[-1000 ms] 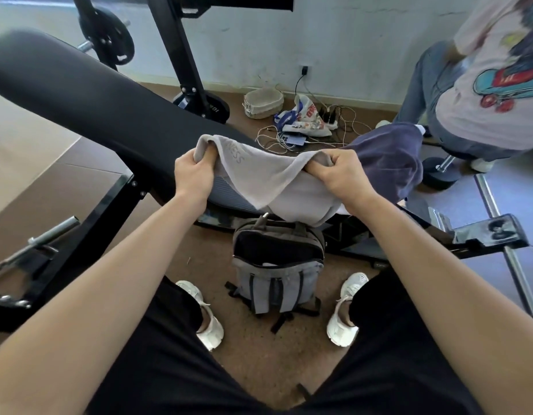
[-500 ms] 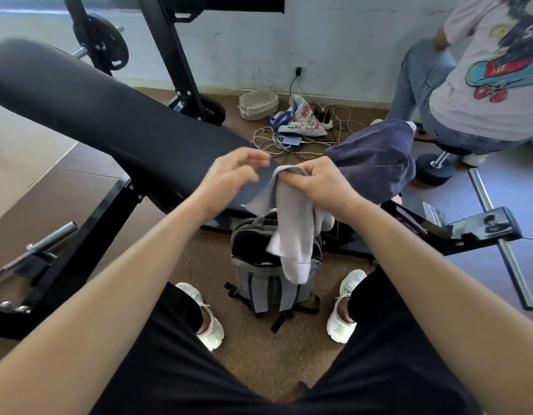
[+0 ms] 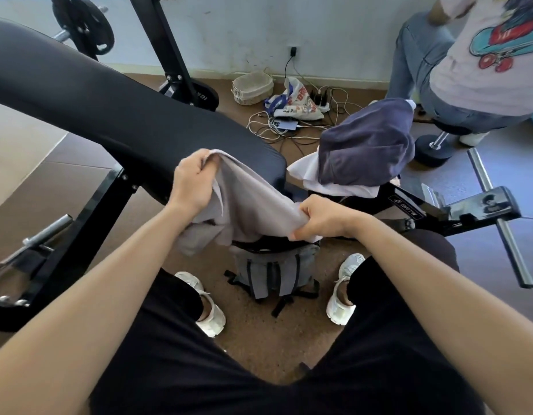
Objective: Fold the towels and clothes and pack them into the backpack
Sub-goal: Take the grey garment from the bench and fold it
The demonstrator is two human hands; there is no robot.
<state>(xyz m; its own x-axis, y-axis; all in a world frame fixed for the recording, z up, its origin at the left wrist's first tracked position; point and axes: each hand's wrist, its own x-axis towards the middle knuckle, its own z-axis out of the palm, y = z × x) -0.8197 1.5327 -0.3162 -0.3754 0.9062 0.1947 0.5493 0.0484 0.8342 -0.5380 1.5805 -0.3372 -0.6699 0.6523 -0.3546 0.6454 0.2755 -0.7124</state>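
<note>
Midway: folding the grey towel

Above the open backpack [image 3: 274, 274], beside the bench pad [image 3: 124, 115], the grey towel [image 3: 250, 205] hangs between both hands. Left hand [image 3: 190, 187] and right hand [image 3: 325, 220] each pinch an edge; matching corners evenly should give a compact fold.

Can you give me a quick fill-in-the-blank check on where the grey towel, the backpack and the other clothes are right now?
1. The grey towel is held by ____ hands, the left hand and the right hand.
2. The grey backpack stands on the floor between the person's ____.
3. The dark blue garment lies on top of a ____ cloth.

Missing words: both; feet; white
</note>
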